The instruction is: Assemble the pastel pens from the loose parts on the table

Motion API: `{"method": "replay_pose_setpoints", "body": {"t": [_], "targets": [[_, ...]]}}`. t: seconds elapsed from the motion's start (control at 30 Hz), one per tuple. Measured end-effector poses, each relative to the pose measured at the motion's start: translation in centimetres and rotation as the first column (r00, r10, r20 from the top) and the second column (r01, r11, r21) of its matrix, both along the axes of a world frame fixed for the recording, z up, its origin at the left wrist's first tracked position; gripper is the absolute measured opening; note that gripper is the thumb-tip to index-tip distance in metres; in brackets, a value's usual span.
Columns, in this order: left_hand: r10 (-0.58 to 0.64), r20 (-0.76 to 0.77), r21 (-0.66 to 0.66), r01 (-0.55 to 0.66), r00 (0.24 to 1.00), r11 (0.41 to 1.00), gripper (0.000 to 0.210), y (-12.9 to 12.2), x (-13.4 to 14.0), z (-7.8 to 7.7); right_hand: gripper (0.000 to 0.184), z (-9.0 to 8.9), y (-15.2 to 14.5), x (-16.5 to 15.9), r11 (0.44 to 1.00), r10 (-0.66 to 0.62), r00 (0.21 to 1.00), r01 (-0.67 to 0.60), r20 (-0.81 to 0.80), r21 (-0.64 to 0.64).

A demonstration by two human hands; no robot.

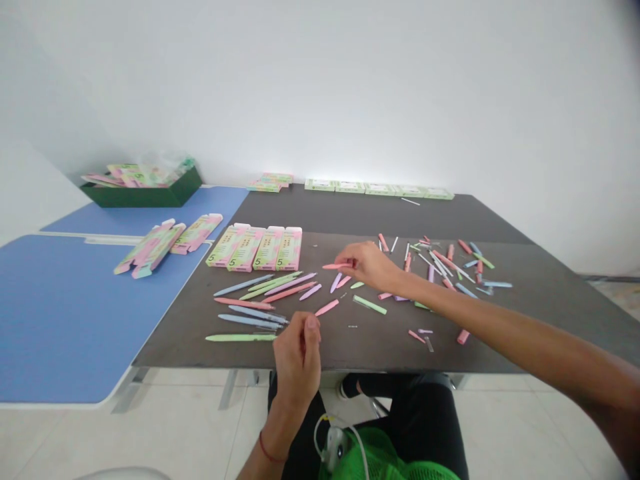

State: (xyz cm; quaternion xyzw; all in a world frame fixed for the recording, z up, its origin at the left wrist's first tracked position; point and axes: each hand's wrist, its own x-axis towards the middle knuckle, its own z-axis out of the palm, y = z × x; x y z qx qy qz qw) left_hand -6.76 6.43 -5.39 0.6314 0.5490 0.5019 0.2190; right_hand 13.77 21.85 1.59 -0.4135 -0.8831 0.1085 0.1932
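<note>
My right hand (369, 263) pinches a pink pen barrel piece (336, 267) above the middle of the dark table. My left hand (299, 350) is closed at the near edge, and whatever its fingers hold is hidden. Beside it lie pens in several colours, among them a light green pen (240, 338), a blue pen (250, 321) and a red pen (244, 303). Loose barrel pieces lie between the hands, including a pink piece (327, 307) and a purple piece (336, 283). A green barrel piece (370, 305) rests below my right wrist.
Several printed cartons (265, 248) stand in a row behind the pens. Scattered pen parts (443, 263) cover the right side. Flat cartons (150, 247) lie on the blue table (65, 320), near a green box (143, 195). White-green packs (377, 189) line the back.
</note>
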Motion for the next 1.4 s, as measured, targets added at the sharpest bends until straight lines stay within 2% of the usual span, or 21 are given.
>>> {"method": "replay_pose_setpoints", "body": {"t": [0.07,0.13,0.2,0.3,0.43,0.5,0.57,0.63,0.7,0.8,0.93,1.1,1.23,1.33,1.4], "targets": [[0.024,-0.145,0.084,-0.012,0.989,0.996,0.019,0.1,-0.5,1.7,0.011,0.3,-4.3,0.2,0.996,0.038,0.987,-0.05,-0.157,-0.074],[-0.068,-0.349,0.139,0.123,0.935,0.983,0.022,0.0,-0.7,3.1,0.014,0.3,-8.3,0.4,0.987,0.035,0.972,-0.07,-0.233,-0.143],[-0.176,-0.468,0.139,0.269,0.866,0.953,0.022,-0.5,-0.6,3.9,0.018,0.1,-11.6,0.6,0.975,-0.001,0.964,-0.058,-0.267,-0.214],[-0.252,-0.512,0.128,0.363,0.821,0.923,0.017,-1.7,0.0,3.9,0.013,-0.5,-15.1,1.0,0.946,-0.076,0.933,-0.044,-0.353,-0.321],[-0.272,-0.51,0.1,0.371,0.816,0.923,0.019,-3.3,0.7,3.2,0.016,-0.7,-17.2,2.6,0.911,-0.153,0.891,-0.041,-0.427,-0.411],[-0.288,-0.478,0.043,0.35,0.83,0.936,0.019,-3.8,0.8,2.9,0.018,-0.3,-17.1,4.6,0.942,-0.16,0.904,0.02,-0.397,-0.334],[-0.314,-0.456,-0.028,0.339,0.833,0.94,0.017,-4.1,0.9,2.7,0.017,0.0,-16.1,7.4,0.982,-0.15,0.948,0.11,-0.282,-0.151],[-0.339,-0.443,-0.087,0.337,0.83,0.937,0.012,-4.2,1.0,2.6,0.017,0.0,-14.5,10.7,0.977,-0.212,0.968,0.213,-0.136,-0.008],[-0.349,-0.446,-0.115,0.334,0.824,0.936,0.008,-4.3,1.3,2.5,0.015,-0.5,-12.6,13.8,0.94,-0.335,0.941,0.337,-0.044,0.053],[-0.323,-0.503,-0.088,0.325,0.802,0.942,0.004,-4.0,1.7,2.3,0.016,-1.6,-10.3,17.0,0.878,-0.479,0.873,0.474,0.097,0.068],[-0.24,-0.62,0.012,0.314,0.747,0.949,0.013,-3.0,1.6,2.1,0.021,-3.0,-8.3,18.4,0.804,-0.592,0.784,0.59,0.188,0.071],[-0.173,-0.759,-0.033,0.228,0.627,0.973,0.016,-1.9,0.7,1.7,0.02,-3.8,-7.3,19.0,0.781,-0.622,0.765,0.621,0.166,0.065],[-0.17,-0.831,-0.071,0.202,0.53,0.977,0.024,-1.2,0.1,1.0,0.022,-3.6,-7.1,20.6,0.742,-0.67,0.732,0.666,0.122,0.08],[-0.156,-0.855,-0.066,0.195,0.495,0.979,0.034,-0.9,0.0,0.2,0.025,-3.0,-7.2,22.3,0.711,-0.703,0.705,0.697,0.09,0.096],[-0.136,-0.856,-0.043,0.193,0.498,0.98,0.035,-0.9,0.0,-0.2,0.025,-2.8,-7.5,23.1,0.716,-0.698,0.711,0.692,0.08,0.096]]}}
